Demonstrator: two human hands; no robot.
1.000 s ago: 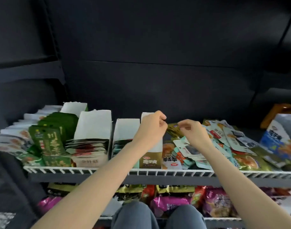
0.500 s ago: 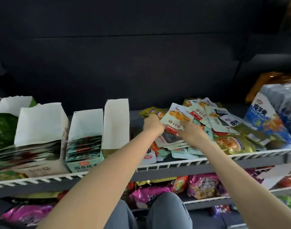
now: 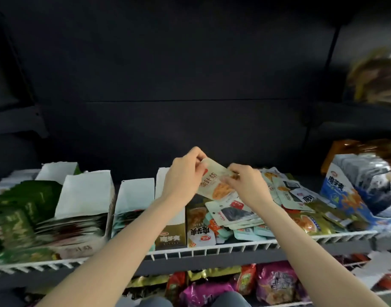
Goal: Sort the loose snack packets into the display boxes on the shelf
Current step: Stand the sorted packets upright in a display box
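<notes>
Both bare hands meet above a white wire shelf (image 3: 212, 245) stocked with snacks, sharing one cream-coloured foil snack packet (image 3: 214, 185) printed with an orange food picture. Left hand (image 3: 185, 173), fingers curled, pinches the packet's upper left corner, while the right hand (image 3: 245, 185) pinches its right edge between thumb and fingertips. Raised clear of the goods, the packet tilts over the gap between the boxes and the loose pile.

Directly below and to the right, a heap of loose pale teal and white snack packets (image 3: 239, 216) spreads across the shelf, some overlapping, some hanging near the front rail. Gold-coloured flat packets (image 3: 312, 222) lie among them toward the right. Further right stands a large blue and white snack bag (image 3: 343, 196), leaning against the pile.

To the left, open white cardboard display boxes stand in a row with their tall back flaps upright: a narrow gold-fronted box (image 3: 171, 233) partly hidden by the left forearm, a pale teal-fronted box (image 3: 134, 196) beside it, and a wider white box (image 3: 86, 196) holding stacked packets. At the far left, dark green packets (image 3: 19, 207) are lined up.

On the lower tier, purple and red foil bags (image 3: 274, 284) show through beneath the rail. Dark panels form the backdrop.
</notes>
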